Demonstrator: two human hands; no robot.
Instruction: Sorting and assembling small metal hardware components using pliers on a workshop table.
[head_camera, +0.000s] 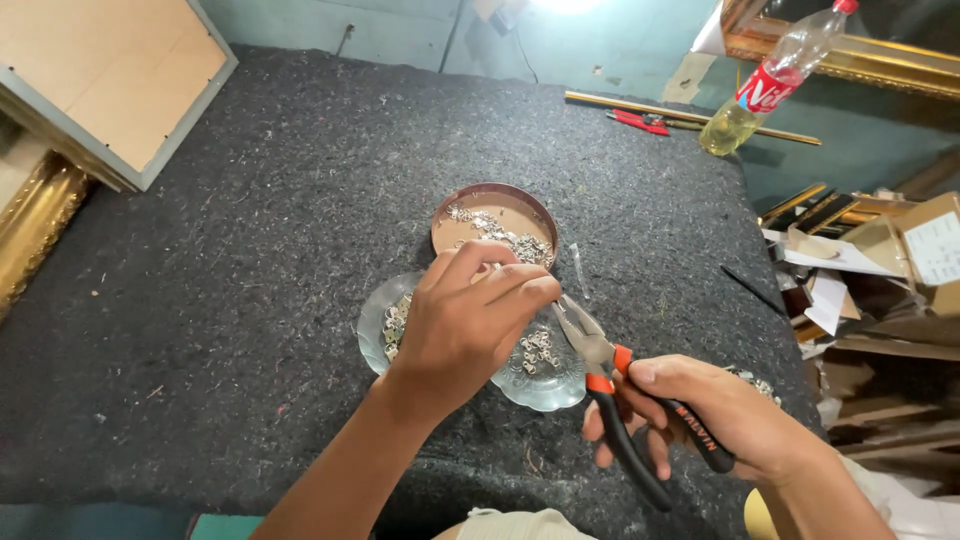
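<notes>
Felt-topped table (250, 300): glass dish (540, 375) and tin (492, 215) hold rings; right hand (715, 415) grips pliers (625, 400).

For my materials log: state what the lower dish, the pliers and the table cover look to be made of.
Lower dish: likely clear glass, see-through and glinting, though it could be plastic.
Pliers: bare grey metal jaws; handles in black and orange, probably a rubber or plastic coating, gripped by the right hand.
Table cover: dark grey felt-like fabric, fuzzy and matte.
</notes>
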